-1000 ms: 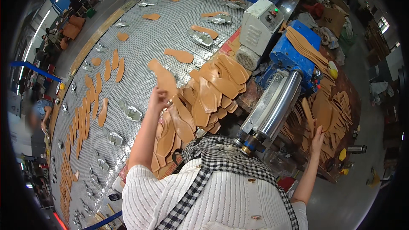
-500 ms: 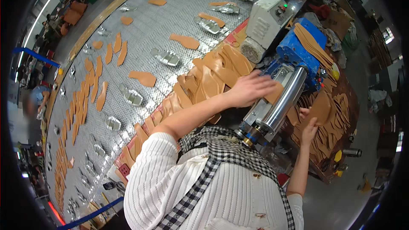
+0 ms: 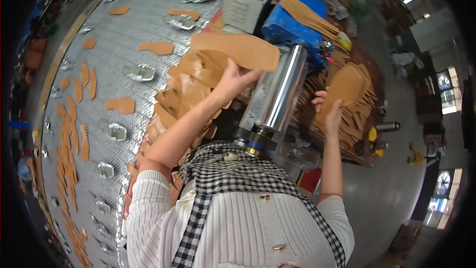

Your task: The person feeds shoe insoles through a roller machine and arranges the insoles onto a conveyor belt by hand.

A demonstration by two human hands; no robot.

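My left hand grips a tan insole by its near edge, thumb and fingers closed on it. This insole is held up beside the machine's polished steel roller, its wide end overlapping the roller's left side. To the right of the roller, my right hand is closed on a small stack of tan insoles, which look like two or more. Beneath that stack spreads a heap of insoles. Left of the roller, a glossy pile of tan insoles lies partly behind my left forearm.
A blue housing at the roller's far end carries more insoles. Beside it stands a pale grey control box. On the left, a wide mesh conveyor bears silver shoe-shaped forms and scattered insoles.
My left hand has moved off the roller and lifted an insole to its left. My right hand has raised its insoles above the heap. The head view has turned rightward.
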